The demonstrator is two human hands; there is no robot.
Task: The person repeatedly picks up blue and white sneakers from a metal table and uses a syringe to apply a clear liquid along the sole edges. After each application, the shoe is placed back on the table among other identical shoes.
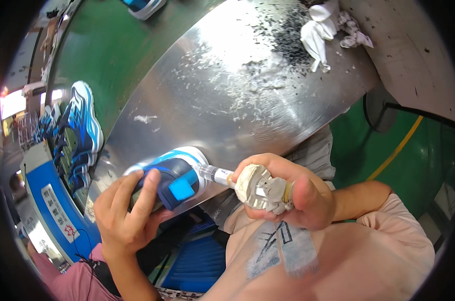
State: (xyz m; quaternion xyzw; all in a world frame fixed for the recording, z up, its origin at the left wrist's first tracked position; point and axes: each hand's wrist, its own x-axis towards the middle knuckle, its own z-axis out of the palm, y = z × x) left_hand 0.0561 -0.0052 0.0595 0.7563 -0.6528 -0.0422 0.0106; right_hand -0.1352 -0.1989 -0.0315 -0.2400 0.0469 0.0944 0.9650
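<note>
A blue and navy sports shoe [191, 156] with a white sole lies on the near edge of the metal table, its heel toward my right hand. My left hand [124, 210] holds the shoe around its collar, fingers bent over the opening; part of the upper is hidden behind them. In my right hand [307, 195] is a clear syringe [216, 174], its rear end wrapped in a lumpy, off-white crust. The syringe's front end meets the heel edge, near where the upper joins the sole. A bright blue tab [182, 186] stands out at the shoe's heel.
The metal table [187, 95] carries dark crumbs [287, 37] and crumpled white cloths [317, 35] at the far right. Several blue shoes [84, 120] line the green surface at left, beside a blue machine housing [54, 205]. Another person's pink sleeve [69, 273] shows at lower left.
</note>
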